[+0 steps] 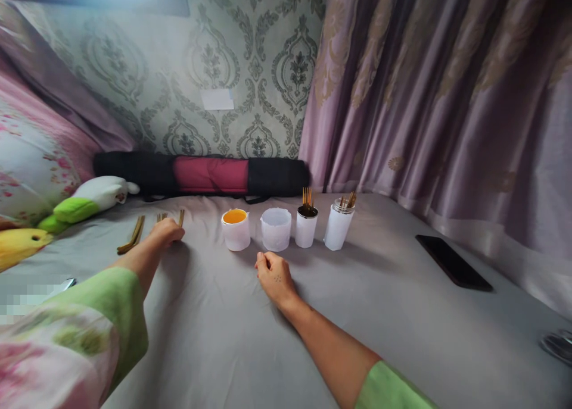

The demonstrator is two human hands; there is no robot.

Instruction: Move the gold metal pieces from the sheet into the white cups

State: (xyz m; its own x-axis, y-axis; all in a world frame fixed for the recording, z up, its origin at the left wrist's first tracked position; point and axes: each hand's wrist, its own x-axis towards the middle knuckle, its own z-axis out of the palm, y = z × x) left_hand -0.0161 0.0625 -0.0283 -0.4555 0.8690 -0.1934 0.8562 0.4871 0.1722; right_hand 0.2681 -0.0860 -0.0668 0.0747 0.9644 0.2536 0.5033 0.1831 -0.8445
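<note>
Four white cups stand in a row on a grey sheet: a cup with an orange inside, an empty cup, a dark-lined cup holding thin wooden sticks, and a clear jar with more sticks. My left hand reaches out to the left, fingers curled over wooden sticks that poke out past it. Another bundle of sticks lies just left of it. My right hand rests on the sheet in front of the empty cup, fingers curled under.
A black and red roll bag lies along the patterned wall. Plush toys and a floral pillow sit at the left. A black phone lies at the right near a purple curtain. A metal object is at the right edge.
</note>
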